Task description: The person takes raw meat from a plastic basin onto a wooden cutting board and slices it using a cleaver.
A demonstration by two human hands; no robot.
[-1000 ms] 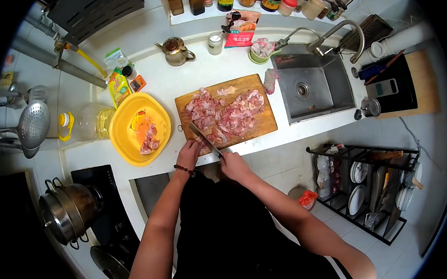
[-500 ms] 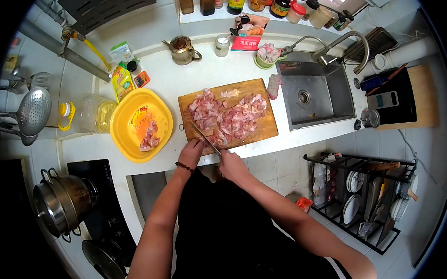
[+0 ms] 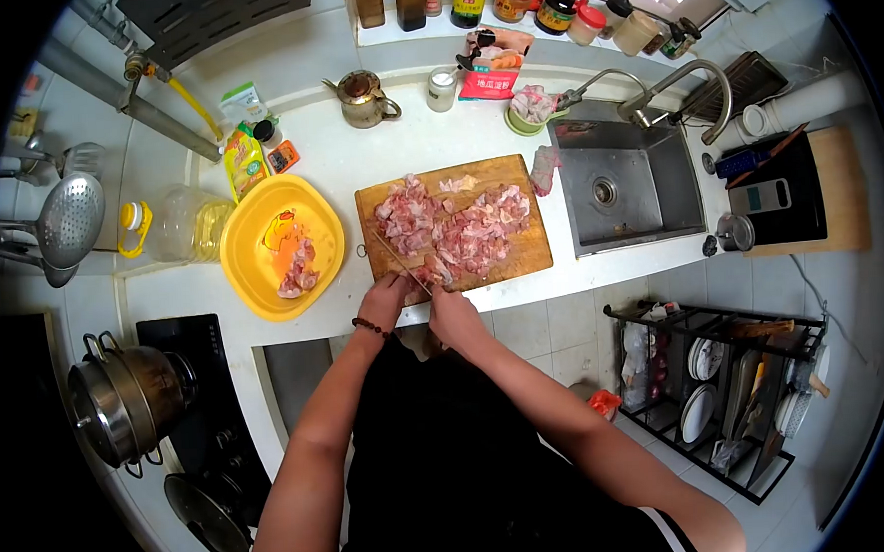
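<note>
A wooden cutting board [image 3: 520, 258] lies on the white counter with cut raw meat [image 3: 475, 237] spread over it. My right hand [image 3: 455, 317] grips the handle of a knife [image 3: 398, 258], whose blade is seen nearly edge-on and slants up and left over the board's front left part. Fingers closed, my left hand [image 3: 385, 296] is at the board's front edge, just left of the blade, on a piece of meat that it mostly hides. Left of the board stands a yellow basin [image 3: 244, 270] with a few pieces of meat in it.
An oil bottle [image 3: 198, 224], seasoning packets [image 3: 245, 164], a metal teapot [image 3: 363, 100] and a glass jar [image 3: 442, 90] stand behind. The sink [image 3: 623, 184] is at right, a steamer pot [image 3: 122, 403] at lower left, a dish rack [image 3: 718, 392] at lower right.
The view has shifted slightly. The knife blade has turned from showing its flat side to nearly edge-on. Both hands remain at the board's front edge.
</note>
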